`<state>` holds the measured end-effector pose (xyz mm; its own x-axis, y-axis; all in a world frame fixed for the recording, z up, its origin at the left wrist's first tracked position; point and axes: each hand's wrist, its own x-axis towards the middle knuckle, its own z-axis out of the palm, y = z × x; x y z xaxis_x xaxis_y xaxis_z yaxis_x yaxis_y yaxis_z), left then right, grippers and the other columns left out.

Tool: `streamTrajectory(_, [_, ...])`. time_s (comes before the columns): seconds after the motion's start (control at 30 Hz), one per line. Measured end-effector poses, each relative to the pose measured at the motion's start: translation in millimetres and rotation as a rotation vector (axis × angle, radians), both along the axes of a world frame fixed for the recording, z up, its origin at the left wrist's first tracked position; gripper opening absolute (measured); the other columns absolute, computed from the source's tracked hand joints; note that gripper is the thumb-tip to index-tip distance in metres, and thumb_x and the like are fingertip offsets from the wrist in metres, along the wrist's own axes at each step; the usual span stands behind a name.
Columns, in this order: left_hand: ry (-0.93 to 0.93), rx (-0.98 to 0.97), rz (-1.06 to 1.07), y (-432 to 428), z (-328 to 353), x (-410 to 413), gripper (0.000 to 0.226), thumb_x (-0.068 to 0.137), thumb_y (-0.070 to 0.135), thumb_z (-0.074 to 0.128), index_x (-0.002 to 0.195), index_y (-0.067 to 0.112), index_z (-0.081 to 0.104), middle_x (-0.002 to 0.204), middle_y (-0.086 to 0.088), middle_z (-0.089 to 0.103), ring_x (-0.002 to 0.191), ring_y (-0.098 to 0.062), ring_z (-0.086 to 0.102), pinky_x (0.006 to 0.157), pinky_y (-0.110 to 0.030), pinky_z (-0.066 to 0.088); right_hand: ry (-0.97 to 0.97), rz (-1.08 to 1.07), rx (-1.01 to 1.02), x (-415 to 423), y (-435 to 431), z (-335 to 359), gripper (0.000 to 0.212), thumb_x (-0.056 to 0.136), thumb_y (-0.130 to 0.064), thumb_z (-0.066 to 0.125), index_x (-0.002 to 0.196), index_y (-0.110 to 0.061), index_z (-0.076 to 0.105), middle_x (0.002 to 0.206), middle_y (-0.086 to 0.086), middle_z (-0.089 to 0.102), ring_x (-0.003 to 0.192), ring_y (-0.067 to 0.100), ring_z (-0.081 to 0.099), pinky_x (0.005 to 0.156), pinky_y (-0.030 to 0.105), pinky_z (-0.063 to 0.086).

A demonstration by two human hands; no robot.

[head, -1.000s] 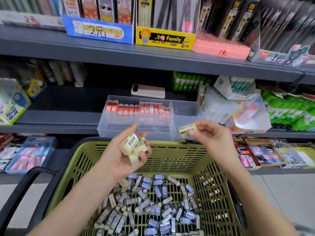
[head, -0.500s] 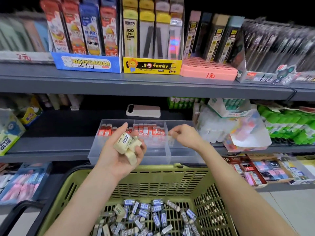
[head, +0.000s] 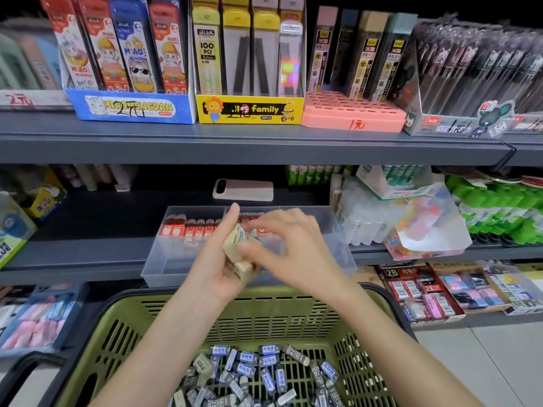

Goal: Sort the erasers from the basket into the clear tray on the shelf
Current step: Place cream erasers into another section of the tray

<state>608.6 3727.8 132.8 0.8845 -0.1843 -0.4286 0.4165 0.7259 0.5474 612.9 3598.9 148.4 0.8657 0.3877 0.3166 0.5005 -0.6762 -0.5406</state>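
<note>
**Two bare arms, uncovered to the wrists**

The person shows only as two arms that come in from the lower edge of the head view. The bare, slender left forearm [head: 164, 348] is uncovered from that edge up to the wrist, and the bare right forearm [head: 390, 353] looks the same. The bare left grip [head: 220, 271] has a thumb with a sharp outline. The bare right grip [head: 293, 251] is blurred, so its fingers show no fine detail.

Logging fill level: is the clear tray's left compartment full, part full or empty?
Part full. In the clear tray, red-labelled erasers stand in a row at the back of that compartment; its front floor shows bare.
</note>
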Motion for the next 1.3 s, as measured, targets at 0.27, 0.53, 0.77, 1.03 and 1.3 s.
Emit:
streamTrajectory(0.27, [0.119, 0.019, 0.038, -7.7, -1.3, -2.0, 0.053, 0.071, 0.061, 0.066, 0.074, 0.008, 0.068, 0.062, -0.006, 0.056, 0.052, -0.017, 0.056, 0.059, -0.029, 0.052, 0.284, 0.026, 0.419, -3.6, -1.4, -2.1, 0.036, 0.062, -0.027, 0.084, 0.085, -0.029, 0.057, 0.099, -0.011, 0.059, 0.102, 0.009, 0.049, 0.089, 0.027, 0.040])
streamTrajectory(0.53, [0.188, 0.000, 0.019, -7.5, 3.9, 1.2, 0.028, 0.084, 0.033, 0.066, 0.086, 0.006, 0.062, 0.061, -0.009, 0.057, 0.049, -0.016, 0.053, 0.031, -0.015, 0.035, 0.287, 0.000, 0.851, 18.1, -32.6, 7.1, 0.035, 0.071, -0.007, 0.077, 0.098, -0.027, 0.066, 0.082, -0.004, 0.070, 0.081, 0.013, 0.063, 0.077, 0.026, 0.054])
streamTrajectory(0.77, [0.179, 0.052, 0.077, 2.0, 4.5, 2.3, 0.013, 0.082, 0.011, 0.058, 0.087, 0.000, 0.061, 0.073, -0.012, 0.055, 0.051, -0.022, 0.055, 0.032, -0.018, 0.037, 0.227, -0.428, 0.156, 85.7, -62.8, -29.8, 0.026, 0.079, -0.023, 0.073, 0.104, -0.019, 0.070, 0.097, 0.003, 0.071, 0.093, 0.020, 0.065, 0.084, 0.035, 0.051])
streamTrajectory(1.03, [0.156, 0.052, 0.096, -0.9, 6.5, 5.5, 0.017, 0.086, -0.001, 0.049, 0.098, -0.002, 0.060, 0.079, -0.016, 0.057, 0.055, -0.025, 0.056, 0.035, -0.019, 0.039, 0.357, -0.264, -0.191, 107.2, -48.3, -60.5, 0.016, 0.085, -0.033, 0.060, 0.078, -0.024, 0.072, 0.097, -0.011, 0.072, 0.097, 0.013, 0.065, 0.085, 0.029, 0.047])
streamTrajectory(1.3, [0.100, 0.054, 0.142, -1.9, -3.0, 8.5, 0.015, 0.092, 0.003, 0.050, 0.105, 0.001, 0.057, 0.086, -0.017, 0.055, 0.055, -0.024, 0.056, 0.031, -0.019, 0.036, 0.087, -0.232, 0.041, 69.3, -40.3, -35.0, 0.026, 0.092, -0.041, 0.051, 0.084, -0.026, 0.070, 0.078, -0.012, 0.067, 0.075, 0.001, 0.059, 0.074, 0.027, 0.042])
